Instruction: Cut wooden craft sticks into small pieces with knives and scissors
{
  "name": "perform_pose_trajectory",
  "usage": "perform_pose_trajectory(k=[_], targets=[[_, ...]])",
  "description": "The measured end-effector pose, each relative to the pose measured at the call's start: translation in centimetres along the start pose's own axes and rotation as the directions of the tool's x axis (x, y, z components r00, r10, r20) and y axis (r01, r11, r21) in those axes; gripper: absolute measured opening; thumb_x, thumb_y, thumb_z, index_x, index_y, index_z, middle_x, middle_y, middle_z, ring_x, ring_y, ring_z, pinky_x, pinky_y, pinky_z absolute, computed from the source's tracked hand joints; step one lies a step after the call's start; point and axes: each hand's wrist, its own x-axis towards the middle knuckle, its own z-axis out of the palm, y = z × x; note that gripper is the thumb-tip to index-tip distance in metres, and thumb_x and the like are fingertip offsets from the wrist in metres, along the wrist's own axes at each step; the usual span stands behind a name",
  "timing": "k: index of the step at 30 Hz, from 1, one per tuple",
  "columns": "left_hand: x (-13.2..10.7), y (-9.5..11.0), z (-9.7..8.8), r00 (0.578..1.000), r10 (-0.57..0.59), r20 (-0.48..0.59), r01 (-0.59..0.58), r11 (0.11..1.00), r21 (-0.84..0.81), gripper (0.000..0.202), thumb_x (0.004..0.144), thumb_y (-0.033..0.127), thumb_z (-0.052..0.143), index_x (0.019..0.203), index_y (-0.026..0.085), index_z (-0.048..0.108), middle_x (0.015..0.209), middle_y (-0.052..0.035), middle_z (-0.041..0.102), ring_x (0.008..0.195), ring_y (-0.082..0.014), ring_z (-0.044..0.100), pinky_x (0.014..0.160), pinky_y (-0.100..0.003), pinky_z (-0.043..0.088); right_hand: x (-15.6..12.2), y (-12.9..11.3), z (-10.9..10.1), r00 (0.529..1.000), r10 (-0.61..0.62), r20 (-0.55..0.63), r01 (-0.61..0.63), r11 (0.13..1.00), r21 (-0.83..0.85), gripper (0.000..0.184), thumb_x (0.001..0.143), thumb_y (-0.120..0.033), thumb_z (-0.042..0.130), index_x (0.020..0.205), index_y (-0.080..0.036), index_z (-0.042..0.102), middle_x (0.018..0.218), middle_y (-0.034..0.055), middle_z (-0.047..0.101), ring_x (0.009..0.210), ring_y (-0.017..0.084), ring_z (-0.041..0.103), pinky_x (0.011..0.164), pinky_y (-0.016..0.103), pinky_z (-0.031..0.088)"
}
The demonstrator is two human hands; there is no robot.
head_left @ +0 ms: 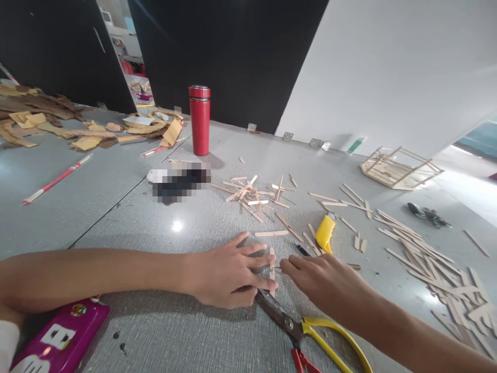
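Observation:
My left hand (229, 272) lies flat on the grey table with its fingers spread, the fingertips pressing on a small wooden craft stick (272, 261) that stands lengthwise away from me. My right hand (320, 282) is curled, its fingertips pinched together right beside that stick; what they hold is too small to make out. Yellow-handled scissors (306, 329) lie on the table just under both hands, blades pointing toward my left hand. A yellow utility knife (325, 234) rests a little beyond my right hand.
Loose wooden sticks (248, 194) are scattered mid-table, with many more at the right (427, 256). A red flask (199, 120) stands behind, a stick frame (396, 168) at the far right, cardboard scraps (46, 122) at the far left, a purple power strip (58, 336) near my left elbow.

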Motion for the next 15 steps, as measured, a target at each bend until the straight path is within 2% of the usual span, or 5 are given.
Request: perform_pose_trajectory(k=[3, 10, 12, 15], targets=[[0.0, 0.0, 0.0, 1.0, -0.005, 0.006, 0.005, 1.0, 0.002, 0.043, 0.107, 0.032, 0.041, 0.146, 0.028, 0.059, 0.164, -0.0115, 0.044, 0.154, -0.038, 0.034, 0.122, -0.07, 0.023, 0.0, -0.1, 0.0, 0.998, -0.052, -0.037, 0.049, 0.996, -0.081, 0.025, 0.075, 0.002, 0.076, 0.087, -0.018, 0.068, 0.071, -0.004, 0.067, 0.053, 0.017, 0.064, 0.047, 0.032, 0.042], [0.0, 0.1, -0.2, 0.999, 0.021, -0.045, -0.021, 1.0, -0.01, 0.041, 0.105, 0.028, 0.045, 0.142, 0.024, 0.063, 0.16, -0.0149, 0.047, 0.15, -0.0408, 0.04, 0.119, -0.072, 0.026, 0.0, -0.6, -0.4, 0.98, -0.194, -0.042, 0.178, 0.955, -0.236, 0.023, 0.088, 0.004, 0.057, 0.092, -0.014, 0.071, 0.073, 0.0049, 0.07, 0.056, 0.02, 0.061, 0.048, 0.036, 0.034], [0.0, 0.1, -0.1, 0.998, 0.02, -0.058, -0.021, 1.0, -0.009, 0.04, 0.105, 0.028, 0.046, 0.141, 0.025, 0.064, 0.159, -0.0149, 0.048, 0.149, -0.0412, 0.041, 0.119, -0.072, 0.027, 0.1, -1.3, -0.5, 0.987, -0.157, -0.028, 0.149, 0.971, -0.186, 0.022, 0.086, 0.004, 0.059, 0.089, -0.013, 0.072, 0.07, 0.0049, 0.069, 0.054, 0.02, 0.06, 0.047, 0.036, 0.032], [0.0, 0.0, 0.1, 0.996, 0.03, -0.086, -0.031, 0.999, -0.008, 0.039, 0.105, 0.028, 0.046, 0.139, 0.025, 0.065, 0.16, -0.0147, 0.047, 0.148, -0.0412, 0.042, 0.118, -0.073, 0.028, 0.7, -2.1, -0.7, 1.0, -0.009, 0.002, 0.009, 0.999, -0.046, 0.024, 0.078, 0.007, 0.064, 0.084, -0.015, 0.071, 0.069, 0.0043, 0.069, 0.051, 0.018, 0.06, 0.046, 0.034, 0.031]])
